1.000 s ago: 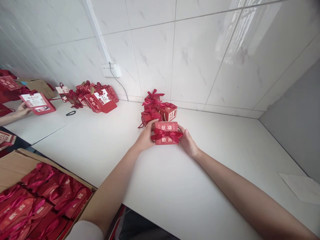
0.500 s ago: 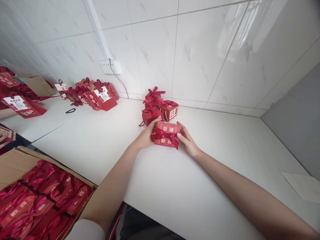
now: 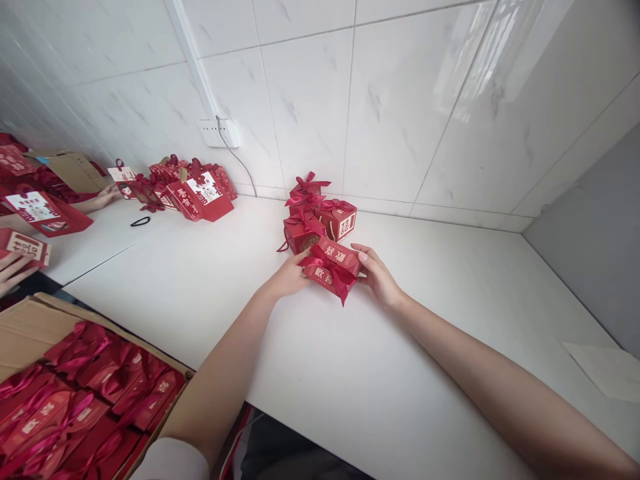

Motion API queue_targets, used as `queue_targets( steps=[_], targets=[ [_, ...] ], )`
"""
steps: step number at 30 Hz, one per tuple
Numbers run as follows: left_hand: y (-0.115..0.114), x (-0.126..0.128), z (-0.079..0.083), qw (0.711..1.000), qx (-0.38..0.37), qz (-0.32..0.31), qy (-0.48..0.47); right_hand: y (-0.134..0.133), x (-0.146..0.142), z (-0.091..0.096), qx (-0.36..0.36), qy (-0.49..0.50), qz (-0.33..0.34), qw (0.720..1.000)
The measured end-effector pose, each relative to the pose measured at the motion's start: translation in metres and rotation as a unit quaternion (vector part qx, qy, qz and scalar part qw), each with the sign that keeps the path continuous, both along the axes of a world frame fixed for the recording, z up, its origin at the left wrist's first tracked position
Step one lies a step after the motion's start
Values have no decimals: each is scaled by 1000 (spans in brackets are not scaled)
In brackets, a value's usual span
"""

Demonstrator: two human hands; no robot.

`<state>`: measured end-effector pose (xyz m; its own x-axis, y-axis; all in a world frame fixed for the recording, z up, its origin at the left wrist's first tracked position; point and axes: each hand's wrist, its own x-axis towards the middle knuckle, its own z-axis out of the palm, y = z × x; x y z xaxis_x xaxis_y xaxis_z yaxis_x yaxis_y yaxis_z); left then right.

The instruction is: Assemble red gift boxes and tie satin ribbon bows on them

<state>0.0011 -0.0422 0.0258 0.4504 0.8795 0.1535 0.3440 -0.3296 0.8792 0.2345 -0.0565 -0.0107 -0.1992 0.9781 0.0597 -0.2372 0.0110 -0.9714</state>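
Note:
A red gift box (image 3: 339, 255) with pale lettering and a dark red ribbon bow sits tilted between my two hands, above the white table. My left hand (image 3: 290, 277) grips its left side, the fingers partly hidden behind the box. On the right side, my right hand (image 3: 377, 277) holds the edge with thumb and fingers. Just behind it stand more ribboned boxes: one at the left (image 3: 301, 230), one with a white label at the right (image 3: 337, 219), and another at the back (image 3: 307, 187).
An open carton (image 3: 45, 303) packed with ribboned red boxes stands at lower left. Farther left, a co-worker's hands (image 3: 15, 270) are among red boxes. Red gift bags (image 3: 213, 197) stand by the wall below a socket strip (image 3: 219, 133). A black loop (image 3: 141, 221) lies nearby.
The box between my hands has turned clockwise and tilted. My right fingers have shifted along its edge. At far left, the co-worker's box has moved further into view, and another hand has appeared.

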Motion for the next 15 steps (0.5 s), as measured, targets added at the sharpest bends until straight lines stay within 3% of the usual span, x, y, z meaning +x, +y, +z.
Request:
queue_targets(
  steps=[7,10,15],
  targets=[
    [6,-16,25,984,-138,13,-111,3,-3,-6,-13,27,-58,998],
    [5,-15,29,980,-146,26,-136,3,-4,-8,-17,57,-56,997],
    [0,-4,25,986,-126,54,-98,2,-7,-12,-16,83,-56,995]
  ],
)
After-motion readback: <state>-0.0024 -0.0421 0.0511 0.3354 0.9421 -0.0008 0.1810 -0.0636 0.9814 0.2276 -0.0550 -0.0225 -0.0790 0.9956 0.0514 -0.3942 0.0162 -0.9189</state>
